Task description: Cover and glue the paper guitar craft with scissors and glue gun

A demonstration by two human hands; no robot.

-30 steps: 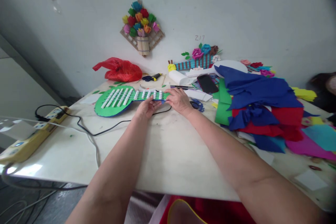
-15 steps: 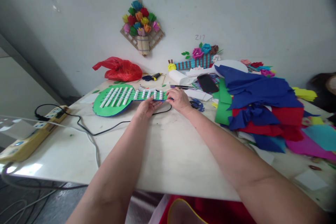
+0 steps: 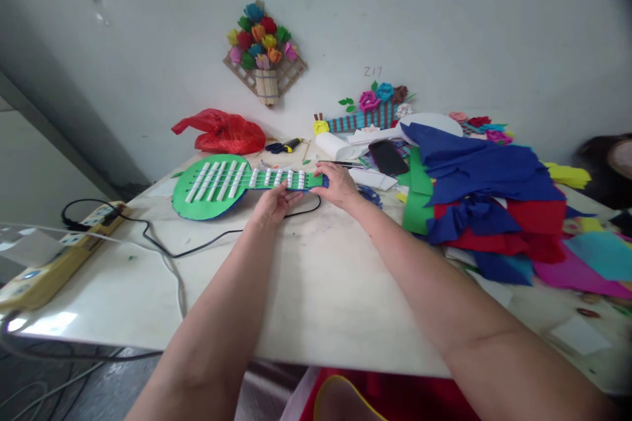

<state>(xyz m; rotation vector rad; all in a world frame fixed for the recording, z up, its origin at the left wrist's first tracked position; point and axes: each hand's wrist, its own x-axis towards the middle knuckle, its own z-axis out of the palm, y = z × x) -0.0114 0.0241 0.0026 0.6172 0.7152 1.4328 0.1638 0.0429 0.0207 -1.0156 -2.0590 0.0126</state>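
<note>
A green paper craft guitar with a blue edge lies across the far side of the table, its round body to the left. White strips cross the body, and rows of short white pieces run along the neck. My left hand grips the neck from the near side, thumb on top and fingers beneath. At the neck's right end, my right hand holds the tip, fingers over the far edge and thumb at the near edge. Dark blue scraps lie just right of that hand.
Blue crepe paper tops a heap of coloured sheets at right. A phone, scissors and a red plastic bag lie behind the guitar. A power strip and cords occupy the left side.
My right hand has shifted its grip at the neck's end, its fingers now spread round the tip, where more green and blue shows. My left hand stays on the neck.
</note>
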